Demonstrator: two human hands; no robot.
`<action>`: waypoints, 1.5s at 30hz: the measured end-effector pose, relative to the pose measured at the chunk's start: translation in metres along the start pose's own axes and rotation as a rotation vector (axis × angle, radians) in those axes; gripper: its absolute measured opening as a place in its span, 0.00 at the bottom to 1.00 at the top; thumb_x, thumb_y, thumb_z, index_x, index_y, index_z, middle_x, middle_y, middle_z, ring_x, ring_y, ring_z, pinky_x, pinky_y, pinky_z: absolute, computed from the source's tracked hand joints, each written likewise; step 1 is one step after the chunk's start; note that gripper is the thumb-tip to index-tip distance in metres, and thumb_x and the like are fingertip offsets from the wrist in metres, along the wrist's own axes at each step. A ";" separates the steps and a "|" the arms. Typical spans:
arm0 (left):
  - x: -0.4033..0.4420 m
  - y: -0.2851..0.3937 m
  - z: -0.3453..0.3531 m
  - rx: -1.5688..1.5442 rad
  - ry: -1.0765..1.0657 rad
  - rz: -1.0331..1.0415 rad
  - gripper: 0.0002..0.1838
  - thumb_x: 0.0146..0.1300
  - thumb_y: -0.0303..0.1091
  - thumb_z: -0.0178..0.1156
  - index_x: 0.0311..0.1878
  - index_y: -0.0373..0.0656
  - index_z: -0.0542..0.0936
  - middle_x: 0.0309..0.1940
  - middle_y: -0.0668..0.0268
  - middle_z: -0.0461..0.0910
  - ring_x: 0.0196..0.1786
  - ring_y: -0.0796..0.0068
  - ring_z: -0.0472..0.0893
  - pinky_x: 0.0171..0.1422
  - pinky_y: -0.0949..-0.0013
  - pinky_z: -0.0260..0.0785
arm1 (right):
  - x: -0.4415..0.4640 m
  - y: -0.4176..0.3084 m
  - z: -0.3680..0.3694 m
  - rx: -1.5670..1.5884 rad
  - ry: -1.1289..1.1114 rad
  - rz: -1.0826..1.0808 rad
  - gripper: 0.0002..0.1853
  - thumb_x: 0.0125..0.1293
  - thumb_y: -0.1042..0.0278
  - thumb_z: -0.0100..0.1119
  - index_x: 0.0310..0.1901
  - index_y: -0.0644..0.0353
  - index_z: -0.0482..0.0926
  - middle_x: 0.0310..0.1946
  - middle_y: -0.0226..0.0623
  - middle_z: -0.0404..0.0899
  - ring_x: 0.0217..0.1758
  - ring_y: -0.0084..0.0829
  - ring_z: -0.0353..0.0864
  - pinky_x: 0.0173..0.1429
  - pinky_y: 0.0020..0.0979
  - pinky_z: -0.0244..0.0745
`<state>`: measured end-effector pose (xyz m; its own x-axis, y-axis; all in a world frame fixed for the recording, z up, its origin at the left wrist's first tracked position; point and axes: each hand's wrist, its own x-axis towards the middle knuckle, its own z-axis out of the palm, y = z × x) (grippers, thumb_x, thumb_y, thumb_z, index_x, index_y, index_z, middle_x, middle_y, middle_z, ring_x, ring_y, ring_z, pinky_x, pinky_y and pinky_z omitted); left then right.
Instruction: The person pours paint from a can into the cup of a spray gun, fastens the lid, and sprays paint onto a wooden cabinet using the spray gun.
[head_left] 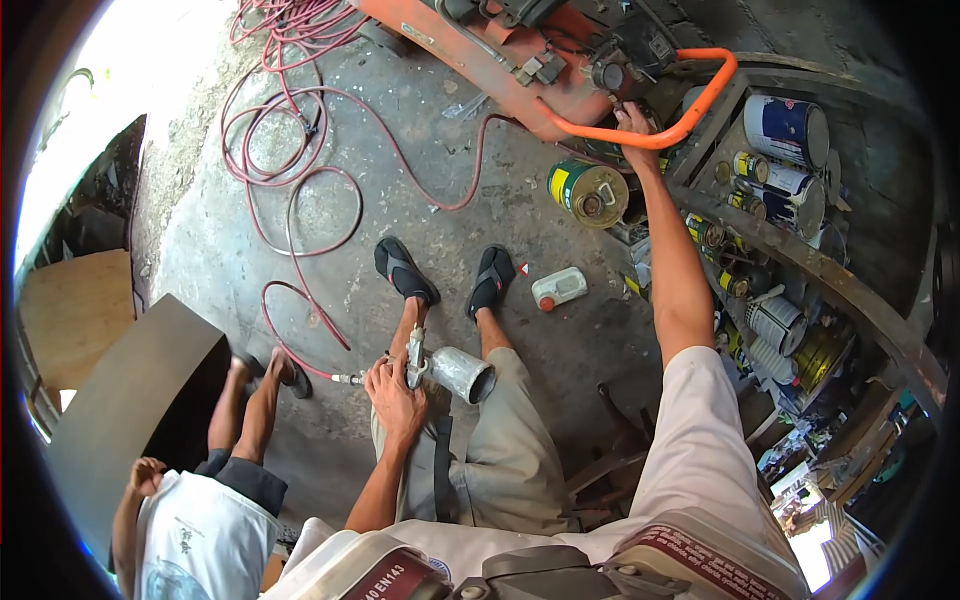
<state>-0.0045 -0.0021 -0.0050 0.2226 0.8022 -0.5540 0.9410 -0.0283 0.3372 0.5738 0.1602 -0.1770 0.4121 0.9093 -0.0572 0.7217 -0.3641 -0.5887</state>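
Note:
My left hand point(395, 395) is wrapped round a metal spray gun point(416, 355) held in front of my legs. Its silver cup point(462, 374) lies tilted to the right, and a red air hose point(310, 366) joins it from the left. My right arm stretches far forward to an orange air compressor point(500, 75). Beneath its bent orange handle point(690, 125), my right hand point(636, 124) has its fingers closed at a fitting just below the round pressure gauge point(607, 76). The exact part in those fingers is hidden.
Coiled red hose point(290, 135) spreads over the concrete floor. A green-yellow can point(590, 192) and a plastic bottle point(560, 288) stand near my feet. Paint cans fill the shelf point(830, 260) at right. Another person point(205, 530) is at lower left beside a dark panel point(130, 420).

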 end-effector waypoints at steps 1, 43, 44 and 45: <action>-0.001 -0.002 0.000 0.001 0.016 0.003 0.33 0.46 0.28 0.61 0.62 0.45 0.75 0.48 0.55 0.75 0.65 0.53 0.68 0.75 0.49 0.50 | 0.001 -0.001 0.002 -0.002 0.008 0.003 0.21 0.75 0.55 0.50 0.55 0.67 0.74 0.46 0.50 0.80 0.50 0.48 0.80 0.55 0.42 0.71; -0.006 0.000 -0.003 -0.048 0.060 0.011 0.32 0.46 0.32 0.63 0.61 0.47 0.74 0.51 0.52 0.76 0.65 0.53 0.69 0.73 0.49 0.51 | -0.293 -0.063 0.032 -0.175 -0.184 0.384 0.32 0.65 0.64 0.62 0.68 0.64 0.63 0.61 0.59 0.69 0.64 0.59 0.69 0.67 0.49 0.64; -0.006 0.001 -0.005 -0.060 0.071 0.022 0.32 0.47 0.32 0.63 0.61 0.47 0.74 0.51 0.52 0.76 0.64 0.53 0.69 0.73 0.49 0.52 | -0.336 -0.078 0.037 -0.120 -0.343 0.524 0.29 0.65 0.63 0.61 0.64 0.69 0.67 0.61 0.59 0.72 0.66 0.56 0.70 0.69 0.46 0.65; -0.008 0.000 -0.005 -0.071 0.080 0.032 0.31 0.47 0.32 0.62 0.61 0.47 0.74 0.51 0.52 0.76 0.64 0.53 0.70 0.73 0.49 0.52 | -0.380 -0.092 0.044 -0.127 -0.453 0.611 0.28 0.65 0.58 0.62 0.62 0.64 0.71 0.55 0.59 0.76 0.60 0.57 0.74 0.64 0.48 0.68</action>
<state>-0.0080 -0.0051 0.0032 0.2281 0.8470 -0.4802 0.9126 -0.0141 0.4086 0.3265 -0.1433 -0.1363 0.5097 0.5231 -0.6831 0.5089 -0.8235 -0.2508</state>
